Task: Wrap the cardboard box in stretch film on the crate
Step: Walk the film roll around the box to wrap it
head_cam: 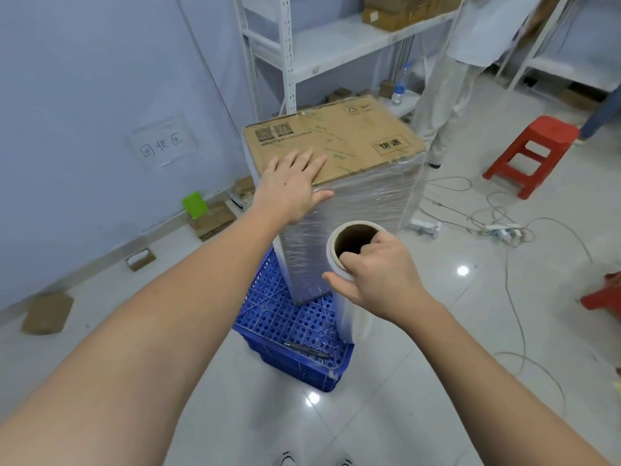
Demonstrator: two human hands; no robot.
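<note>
One blue crate (285,317) on glossy tile floor (420,381), left hand (289,186) flat atop box (353,136), right hand (379,270) clamped on film roll (349,297).

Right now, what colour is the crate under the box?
Blue, with a pattern of round holes. The crate shows best in the head view.

Person (470,45) upper right cut off by top edge, blurred. Stool (605,297) at right edge half out of frame. Roll (353,297) bottom hidden behind right hand (379,274). Box (336,142) label print too small to read.
</note>
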